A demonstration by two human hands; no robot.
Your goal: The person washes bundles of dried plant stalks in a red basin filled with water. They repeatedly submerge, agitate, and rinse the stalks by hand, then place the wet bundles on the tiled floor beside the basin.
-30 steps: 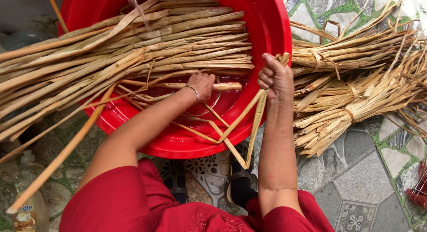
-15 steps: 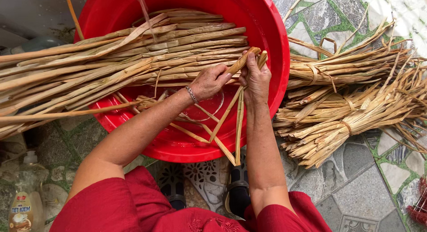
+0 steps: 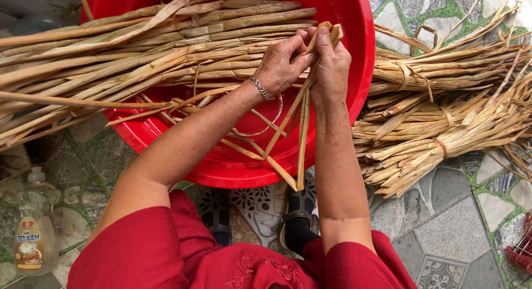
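A big red plastic basin [image 3: 354,56] stands on the tiled floor, filled with long tan dried plant stalks [image 3: 144,50] that stick out over its left rim. My left hand [image 3: 282,64], with a silver bracelet on the wrist, and my right hand [image 3: 332,62] meet above the basin. Both pinch the folded top of a few flat stalk strips [image 3: 302,128], whose loose ends hang down over the basin's near rim.
Tied bundles of the same dried stalks [image 3: 443,111] lie on the floor to the right of the basin. A clear bottle of yellowish liquid [image 3: 34,228] stands at lower left. My feet in dark sandals [image 3: 296,211] rest under the basin's edge.
My hands came together from apart, gathered the strips and lifted them toward the basin's far right side. The strips now hang bunched from both hands.
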